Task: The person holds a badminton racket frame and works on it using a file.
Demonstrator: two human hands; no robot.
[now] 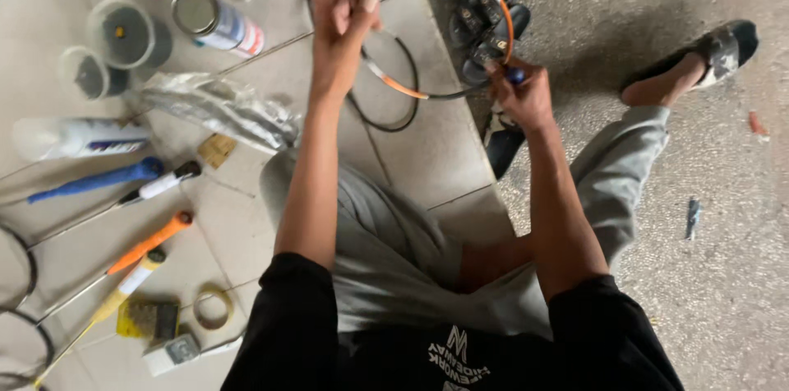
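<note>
Orange and blue at the handles, lying well to the left of the fingers: screwdrivers [152, 241], with a spray can [218, 23] beyond them. Closing the left hand [341, 17] tight round the upper rim of the racket frame [444, 96]. Arching black and orange from those fingers across to the right hand [522, 95], which is pinching the lower rim beside a small blue piece [515, 76]. Seemingly working along the rim; calling next for both grips staying firm. Resting just beyond the right fingers: dark sandals [485, 17].
</note>
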